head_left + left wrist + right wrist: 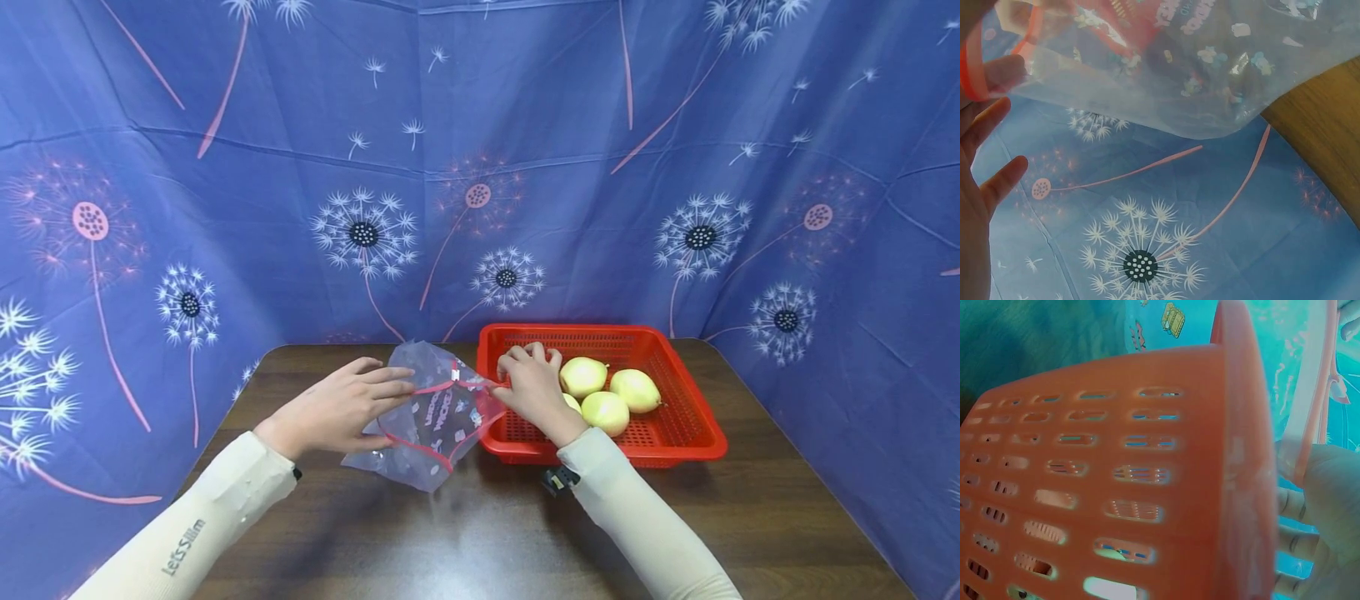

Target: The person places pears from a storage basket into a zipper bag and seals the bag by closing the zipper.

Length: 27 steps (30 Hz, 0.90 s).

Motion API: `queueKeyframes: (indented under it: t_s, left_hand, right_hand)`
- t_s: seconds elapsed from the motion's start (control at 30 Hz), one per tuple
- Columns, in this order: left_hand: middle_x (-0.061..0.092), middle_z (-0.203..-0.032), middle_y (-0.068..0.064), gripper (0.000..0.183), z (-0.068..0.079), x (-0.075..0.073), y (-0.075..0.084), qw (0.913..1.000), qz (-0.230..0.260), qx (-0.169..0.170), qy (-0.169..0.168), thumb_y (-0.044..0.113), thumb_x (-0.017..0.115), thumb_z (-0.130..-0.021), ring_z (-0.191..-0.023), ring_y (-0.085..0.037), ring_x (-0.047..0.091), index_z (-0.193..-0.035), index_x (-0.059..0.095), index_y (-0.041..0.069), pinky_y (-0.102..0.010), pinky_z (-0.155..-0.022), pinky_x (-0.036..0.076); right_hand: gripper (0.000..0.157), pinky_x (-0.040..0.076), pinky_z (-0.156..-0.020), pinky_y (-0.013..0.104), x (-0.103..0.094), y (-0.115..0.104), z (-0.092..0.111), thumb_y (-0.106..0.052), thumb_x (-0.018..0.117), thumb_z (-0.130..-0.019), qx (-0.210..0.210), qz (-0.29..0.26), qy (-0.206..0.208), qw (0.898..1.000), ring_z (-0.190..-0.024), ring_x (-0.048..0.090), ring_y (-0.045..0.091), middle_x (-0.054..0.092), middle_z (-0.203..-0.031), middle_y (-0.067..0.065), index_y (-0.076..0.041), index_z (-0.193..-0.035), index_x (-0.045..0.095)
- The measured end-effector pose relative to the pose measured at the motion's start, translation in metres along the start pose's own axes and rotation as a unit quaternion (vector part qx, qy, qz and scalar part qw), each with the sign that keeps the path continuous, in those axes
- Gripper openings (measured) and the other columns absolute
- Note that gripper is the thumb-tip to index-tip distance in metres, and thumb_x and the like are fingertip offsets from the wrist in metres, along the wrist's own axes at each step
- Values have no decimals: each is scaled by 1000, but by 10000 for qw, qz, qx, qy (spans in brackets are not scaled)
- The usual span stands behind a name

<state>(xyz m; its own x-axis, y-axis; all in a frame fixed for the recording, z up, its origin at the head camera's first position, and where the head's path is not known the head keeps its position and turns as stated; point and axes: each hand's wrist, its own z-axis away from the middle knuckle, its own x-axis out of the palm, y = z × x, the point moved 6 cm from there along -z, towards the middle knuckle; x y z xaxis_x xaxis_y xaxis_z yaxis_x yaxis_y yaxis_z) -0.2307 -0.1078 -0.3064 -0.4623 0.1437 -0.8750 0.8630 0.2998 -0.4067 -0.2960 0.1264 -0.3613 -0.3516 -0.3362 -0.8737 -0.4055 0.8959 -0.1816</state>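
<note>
A clear plastic zip bag [431,421] with pink print, a reddish strip round its mouth and a white slider stands with its mouth spread. At the mouth's left side is my left hand [341,408], fingers straight and thumb apart, touching the strip; in the left wrist view a fingertip [1007,70] lies against the bag. My right hand [536,392], over the left rim of a red basket [678,408], has its fingers bent and holds the mouth's right edge near the thumb. Several yellow, pear-like fruits [635,390] lie in the basket, one partly hidden by the right hand.
Bag and basket stand on a dark wooden table [480,542]. Behind and beside it hangs a blue dandelion-print cloth [555,208]. The basket's slotted wall [1116,487] fills much of the right wrist view.
</note>
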Motion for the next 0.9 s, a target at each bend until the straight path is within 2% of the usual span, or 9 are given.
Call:
queueKeyframes:
  t_s: [0.13,0.27,0.43,0.63,0.9]
  left_hand:
    - [67,-114,-1,50,-1,-1,3,9995,-118,178,246,43,81,-76,-122,-23,57,-111,71,8,-44,-95,45]
    - [67,-109,0,41,-2,-2,6,9980,-328,340,426,43,82,-76,-120,-21,59,-98,70,11,-43,-93,46]
    - [67,-106,-1,37,-1,-1,10,9960,-515,482,552,45,82,-76,-118,-21,60,-85,66,13,-41,-92,46]
    - [65,-103,-3,39,-2,-1,13,9939,-461,579,815,43,85,-71,-114,-22,62,-82,63,13,-39,-89,47]
    - [64,-111,-5,38,-5,-1,16,9916,-401,690,1014,42,85,-71,-106,-23,62,-83,64,13,-38,-87,48]
  right_hand:
    - [28,30,-92,64,1,-1,0,-30,83,-77,-75,33,-15,10000,-102,49,32,63,-97,4,-18,-74,57]
    - [26,30,-93,63,1,-2,0,-27,82,-78,-178,61,58,9998,-101,49,32,64,-98,5,-18,-74,58]
    - [28,31,-92,64,1,-4,0,-29,81,-79,-285,60,219,9993,-100,49,33,63,-95,3,-18,-73,56]
    - [27,30,-91,64,2,-4,0,-27,80,-78,-372,-39,324,9988,-100,49,33,62,-93,3,-18,-72,55]
    - [29,31,-92,64,1,-6,1,-29,81,-78,-428,-17,352,9985,-99,50,32,61,-90,2,-19,-71,54]
